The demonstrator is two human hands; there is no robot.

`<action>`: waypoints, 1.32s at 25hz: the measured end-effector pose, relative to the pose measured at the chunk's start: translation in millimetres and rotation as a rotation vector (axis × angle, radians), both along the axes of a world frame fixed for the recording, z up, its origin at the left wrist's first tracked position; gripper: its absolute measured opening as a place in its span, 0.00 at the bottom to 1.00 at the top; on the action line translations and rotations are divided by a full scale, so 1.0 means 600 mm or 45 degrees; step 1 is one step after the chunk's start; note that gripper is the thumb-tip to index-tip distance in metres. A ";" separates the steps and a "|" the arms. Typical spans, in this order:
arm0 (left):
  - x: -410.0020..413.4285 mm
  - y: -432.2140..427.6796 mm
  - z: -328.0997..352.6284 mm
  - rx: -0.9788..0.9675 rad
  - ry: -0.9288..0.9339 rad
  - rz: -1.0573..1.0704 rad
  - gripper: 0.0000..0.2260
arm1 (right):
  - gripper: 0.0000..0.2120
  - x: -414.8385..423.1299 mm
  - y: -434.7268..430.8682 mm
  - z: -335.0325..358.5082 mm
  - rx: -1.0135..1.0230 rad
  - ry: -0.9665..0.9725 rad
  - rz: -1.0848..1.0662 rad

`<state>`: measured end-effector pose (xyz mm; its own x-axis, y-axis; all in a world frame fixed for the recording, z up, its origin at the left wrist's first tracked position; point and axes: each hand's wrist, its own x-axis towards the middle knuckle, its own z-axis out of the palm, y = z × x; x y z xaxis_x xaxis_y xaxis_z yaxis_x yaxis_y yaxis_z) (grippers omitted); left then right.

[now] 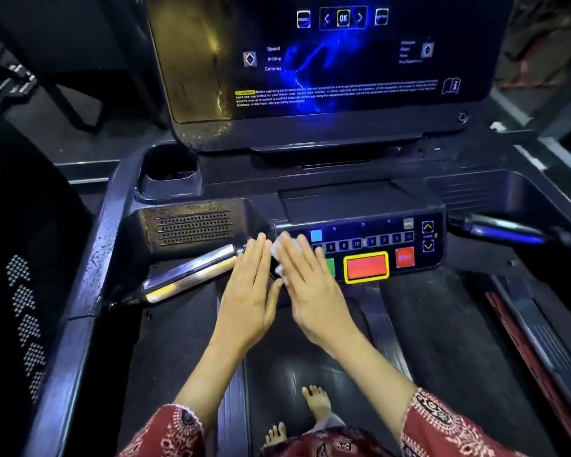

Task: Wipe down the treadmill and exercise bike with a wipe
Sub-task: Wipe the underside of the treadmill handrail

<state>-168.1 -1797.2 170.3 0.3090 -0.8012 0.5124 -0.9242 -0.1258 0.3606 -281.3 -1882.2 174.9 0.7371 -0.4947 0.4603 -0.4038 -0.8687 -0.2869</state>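
Wipe (pixel 279 250): small white scrap, mostly hidden, on the left end of the treadmill control panel (pixel 363 225). Judged light and limp (likely bunches if dragged), so better held flat under the fingertips than pinched.

Right grip (pixel 310 288): fingers straight and together, pressing the wipe down. The wipe peeks out at its index-finger edge.

Left grip (pixel 248 291): flat, fingers straight, just beside the wipe, holding nothing.

Chrome handlebar (pixel 191 275) lies further left.

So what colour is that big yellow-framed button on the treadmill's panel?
The big button is red; it shows best in the head view.
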 end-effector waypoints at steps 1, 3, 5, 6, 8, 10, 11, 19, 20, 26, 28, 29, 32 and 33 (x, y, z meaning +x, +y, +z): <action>0.002 0.001 -0.001 0.002 0.000 -0.014 0.25 | 0.29 -0.026 -0.006 -0.015 -0.091 0.051 0.098; 0.004 0.004 -0.002 0.013 -0.004 -0.027 0.25 | 0.35 -0.090 -0.034 -0.033 -0.206 0.101 0.065; 0.003 0.005 0.000 0.014 -0.011 -0.026 0.26 | 0.39 -0.120 -0.044 -0.029 -0.139 0.084 -0.149; 0.000 0.004 0.001 0.014 -0.011 -0.020 0.27 | 0.38 -0.111 -0.037 -0.025 -0.038 0.042 -0.244; -0.004 0.002 0.003 0.018 0.002 -0.007 0.27 | 0.38 -0.070 -0.005 -0.022 0.148 -0.007 -0.284; -0.009 0.002 0.006 0.016 0.007 0.006 0.28 | 0.38 -0.061 0.014 -0.026 0.086 0.024 -0.041; -0.010 0.001 0.008 0.012 -0.009 0.004 0.28 | 0.36 -0.079 0.005 -0.026 -0.008 0.042 0.069; -0.060 -0.072 0.015 -0.007 -0.128 -0.010 0.26 | 0.22 -0.091 -0.071 0.009 0.004 -0.013 -0.062; -0.064 -0.078 0.016 0.001 -0.137 0.001 0.26 | 0.22 -0.086 -0.078 0.005 -0.099 0.049 -0.017; -0.093 -0.108 0.021 0.003 -0.148 0.069 0.27 | 0.25 -0.197 -0.171 -0.002 0.210 -0.076 -0.512; -0.101 -0.109 0.021 0.001 -0.121 0.099 0.27 | 0.26 -0.151 -0.138 0.014 0.203 -0.083 -0.356; -0.104 -0.111 0.022 -0.001 -0.109 0.105 0.27 | 0.25 -0.127 -0.130 0.020 0.142 -0.047 -0.211; -0.106 -0.116 0.022 -0.019 -0.105 0.114 0.26 | 0.23 -0.114 -0.171 0.039 -0.098 0.009 -0.031; -0.107 -0.117 0.023 -0.029 -0.108 0.118 0.26 | 0.22 -0.130 -0.195 0.039 -0.083 -0.044 -0.134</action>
<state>-232.1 -1867.6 184.0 0.3358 -0.7593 0.5575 -0.9364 -0.2047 0.2852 -359.5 -1999.4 198.4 0.6655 -0.5370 0.5184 -0.4847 -0.8391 -0.2469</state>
